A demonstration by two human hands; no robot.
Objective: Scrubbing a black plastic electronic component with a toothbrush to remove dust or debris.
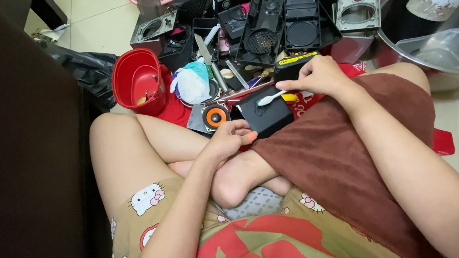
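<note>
Here your right hand (pixel 317 75) pinches a white cotton swab (pixel 271 98), its tip on the black plastic box (pixel 266 114); your left hand (pixel 230 137) clamps that box from seven o'clock. An orange-coned speaker (pixel 214 116) lies at its nine o'clock, a red bucket (pixel 138 81) farther at ten.

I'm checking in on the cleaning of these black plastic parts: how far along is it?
Done: nothing visibly finished that I can tell. In hand: the left hand steadies a small black box while the right hand wipes it with a white swab. Left: the pile of black housings behind lies untouched.
</note>
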